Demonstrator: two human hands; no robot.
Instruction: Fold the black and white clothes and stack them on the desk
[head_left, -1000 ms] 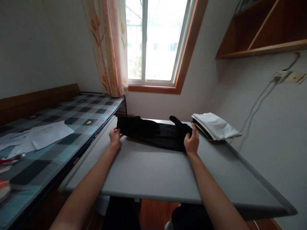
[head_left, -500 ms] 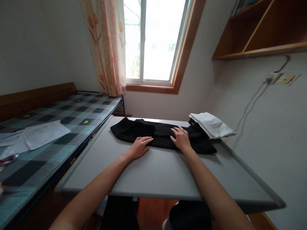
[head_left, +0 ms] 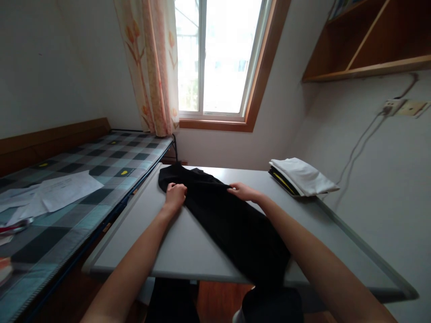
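Note:
A black garment (head_left: 232, 220) lies slantwise across the grey-white table (head_left: 182, 244), from its far left part down to the near edge, where its end hangs over. My left hand (head_left: 175, 196) is closed on the garment's left part, its fingers curled into the cloth. My right hand (head_left: 243, 191) pinches the upper edge of the same garment near its middle, thumb and fingers together. Small folds stand up in the cloth between and behind my hands.
A folded stack with white cloth (head_left: 301, 176) on top lies at the table's far right corner. On the left is a bed with a checked cover (head_left: 81, 157) and papers (head_left: 67, 190). A window (head_left: 222, 58) is ahead; wall shelves (head_left: 357, 49) hang upper right.
Both hands were flat on the garment and are now closed on it. My left hand moved left. The garment's right part has swung toward me, over the near edge, away from the white stack.

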